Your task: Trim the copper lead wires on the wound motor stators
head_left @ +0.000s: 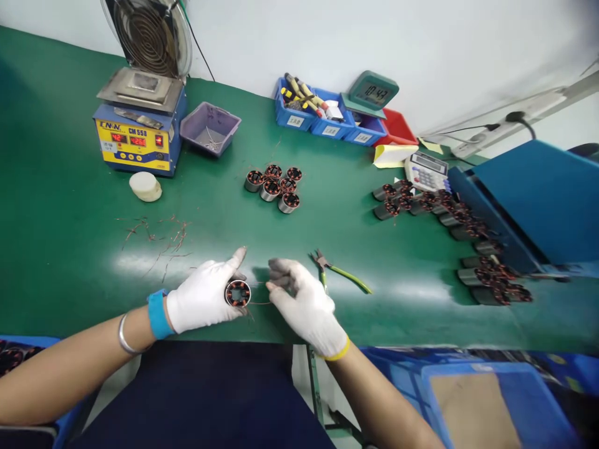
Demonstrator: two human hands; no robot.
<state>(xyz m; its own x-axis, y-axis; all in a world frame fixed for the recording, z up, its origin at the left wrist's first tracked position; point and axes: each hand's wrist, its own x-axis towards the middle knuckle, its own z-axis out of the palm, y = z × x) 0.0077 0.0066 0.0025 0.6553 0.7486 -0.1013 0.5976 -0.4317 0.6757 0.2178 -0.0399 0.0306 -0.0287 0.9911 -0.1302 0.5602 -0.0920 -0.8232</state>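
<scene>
My left hand (206, 296), in a white glove with dirty fingertips, is closed around a small motor stator (238, 293). The stator's round face, with copper windings inside a metal ring, is turned up, and loose wire ends stick out by my fingers. To its right, my right hand (304, 302), also gloved, has its fingers curled and thumb drawn in. A thin copper wire (260, 304) runs from the stator toward that thumb; the exact grip is hard to see. Green-handled cutting pliers (344, 272) lie open just beyond my right hand.
Several stators (289, 202) stand mid-table, with more (489, 274) at right by a blue box (538, 199). Wire scraps (178, 240) lie at left. Behind are a solder pot (135, 134), a purple bin (210, 128), tool bins (294, 120), a clock (374, 91) and a calculator (427, 171).
</scene>
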